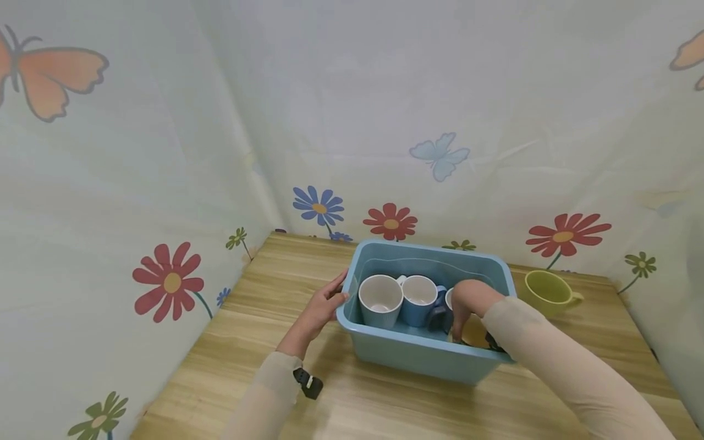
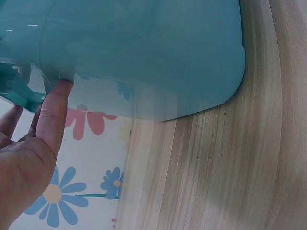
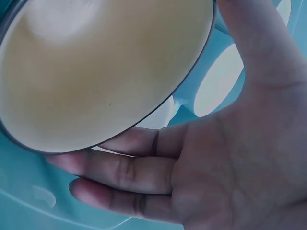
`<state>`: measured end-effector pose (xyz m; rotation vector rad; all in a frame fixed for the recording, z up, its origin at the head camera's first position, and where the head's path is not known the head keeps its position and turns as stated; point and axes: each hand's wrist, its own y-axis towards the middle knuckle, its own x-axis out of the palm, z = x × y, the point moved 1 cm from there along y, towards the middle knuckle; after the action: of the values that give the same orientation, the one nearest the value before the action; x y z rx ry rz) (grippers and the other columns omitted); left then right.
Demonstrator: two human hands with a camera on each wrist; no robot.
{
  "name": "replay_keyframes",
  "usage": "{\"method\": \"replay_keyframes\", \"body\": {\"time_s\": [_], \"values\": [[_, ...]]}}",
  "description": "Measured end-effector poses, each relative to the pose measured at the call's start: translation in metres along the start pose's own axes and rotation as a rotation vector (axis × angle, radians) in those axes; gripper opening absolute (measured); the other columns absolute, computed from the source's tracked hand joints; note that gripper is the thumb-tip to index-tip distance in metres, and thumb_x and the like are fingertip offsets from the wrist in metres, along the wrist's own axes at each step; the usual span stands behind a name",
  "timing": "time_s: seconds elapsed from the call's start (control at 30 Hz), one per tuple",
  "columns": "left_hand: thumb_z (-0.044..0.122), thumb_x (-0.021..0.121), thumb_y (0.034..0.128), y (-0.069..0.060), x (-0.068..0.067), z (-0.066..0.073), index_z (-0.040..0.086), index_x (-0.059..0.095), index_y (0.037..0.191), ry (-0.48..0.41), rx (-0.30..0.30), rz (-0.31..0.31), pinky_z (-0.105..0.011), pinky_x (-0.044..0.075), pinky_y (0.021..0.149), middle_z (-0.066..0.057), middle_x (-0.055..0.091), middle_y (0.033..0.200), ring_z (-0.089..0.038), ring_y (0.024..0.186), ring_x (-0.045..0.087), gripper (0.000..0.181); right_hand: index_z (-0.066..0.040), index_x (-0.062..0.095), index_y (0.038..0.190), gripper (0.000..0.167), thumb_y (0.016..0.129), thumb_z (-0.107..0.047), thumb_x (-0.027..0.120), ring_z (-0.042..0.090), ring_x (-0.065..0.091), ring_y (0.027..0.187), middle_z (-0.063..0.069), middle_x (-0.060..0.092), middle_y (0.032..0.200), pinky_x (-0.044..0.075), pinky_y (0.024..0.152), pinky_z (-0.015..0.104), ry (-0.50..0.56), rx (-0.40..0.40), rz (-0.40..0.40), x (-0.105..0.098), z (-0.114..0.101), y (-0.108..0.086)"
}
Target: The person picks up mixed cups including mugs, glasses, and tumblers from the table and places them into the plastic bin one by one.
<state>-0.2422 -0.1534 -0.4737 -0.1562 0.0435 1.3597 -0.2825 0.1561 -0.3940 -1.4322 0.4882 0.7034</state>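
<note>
A light-blue plastic bin (image 1: pixel 423 351) stands on the table with several mugs in it. My left hand (image 1: pixel 321 308) touches its left end, fingers fairly straight against the wall below the rim; in the left wrist view a fingertip of that hand (image 2: pixel 36 153) meets the bin's outer wall (image 2: pixel 144 57). My right hand (image 1: pixel 467 305) reaches inside the bin's right end. It holds a cup with a cream inside and dark rim (image 3: pixel 105 72), between thumb and fingers (image 3: pixel 124 175). Left of it sit a pale ribbed mug (image 1: pixel 381 305) and a blue mug (image 1: pixel 418 302); another is partly hidden.
A yellow-green cup (image 1: pixel 548 293) stands on the wooden table (image 1: pixel 297 269) to the right of the bin, its handle pointing right. A patterned cloth (image 1: pixel 352 122) with flowers and butterflies hangs behind and at both sides.
</note>
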Motion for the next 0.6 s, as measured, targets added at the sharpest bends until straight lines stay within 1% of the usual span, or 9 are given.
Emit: {"method": "replay_keyframes", "body": {"time_s": [0.1,0.27,0.4,0.5,0.57,0.6], "values": [[0.016,0.052,0.1005,-0.002,0.001,0.001,0.021,0.031,0.162,-0.004,-0.002,0.006,-0.037,0.062,0.089,-0.026,0.047,0.154,-0.024,0.12,0.059,0.065,-0.002,0.073,0.111,0.065,0.068,-0.048,0.093,0.027,0.058,0.105,0.011,0.066,0.114,0.051,0.11,0.045,0.012,-0.009,0.025,0.002,-0.001,-0.002],[0.017,0.052,0.1007,-0.001,0.001,0.0,0.02,0.031,0.162,0.006,0.005,0.009,-0.038,0.062,0.089,-0.028,0.048,0.152,-0.024,0.119,0.059,0.065,-0.004,0.075,0.106,0.062,0.065,-0.046,0.096,0.028,0.06,0.101,0.011,0.067,0.113,0.055,0.104,0.046,0.084,0.02,0.075,0.006,-0.004,-0.003],[0.017,0.052,0.1006,0.0,0.0,-0.001,0.021,0.031,0.162,0.008,-0.002,0.011,-0.037,0.062,0.088,-0.027,0.049,0.152,-0.024,0.118,0.059,0.065,-0.007,0.077,0.102,0.054,0.066,-0.041,0.096,0.027,0.061,0.098,0.011,0.068,0.11,0.057,0.1,0.046,0.088,0.015,0.1,0.009,-0.008,-0.001],[0.017,0.052,0.1005,0.0,0.0,-0.002,0.02,0.031,0.162,0.01,0.001,0.006,-0.038,0.063,0.088,-0.027,0.049,0.152,-0.024,0.118,0.059,0.065,-0.007,0.077,0.098,0.05,0.064,-0.037,0.098,0.027,0.061,0.095,0.01,0.068,0.106,0.059,0.096,0.044,0.09,0.042,0.105,0.01,-0.012,0.0],[0.017,0.052,0.1005,0.0,-0.001,-0.002,0.021,0.031,0.162,0.014,0.002,0.004,-0.039,0.062,0.09,-0.027,0.048,0.152,-0.025,0.119,0.058,0.065,-0.006,0.076,0.099,0.053,0.061,-0.035,0.099,0.027,0.061,0.095,0.01,0.067,0.105,0.059,0.096,0.043,0.113,0.081,0.096,0.01,-0.013,0.001],[0.017,0.052,0.1005,0.0,-0.001,-0.002,0.021,0.031,0.162,0.017,0.001,0.005,-0.04,0.062,0.09,-0.027,0.048,0.153,-0.026,0.12,0.058,0.065,-0.006,0.076,0.099,0.053,0.061,-0.035,0.099,0.027,0.061,0.095,0.01,0.067,0.104,0.059,0.096,0.043,0.113,0.088,0.093,0.01,-0.014,0.001]]}}
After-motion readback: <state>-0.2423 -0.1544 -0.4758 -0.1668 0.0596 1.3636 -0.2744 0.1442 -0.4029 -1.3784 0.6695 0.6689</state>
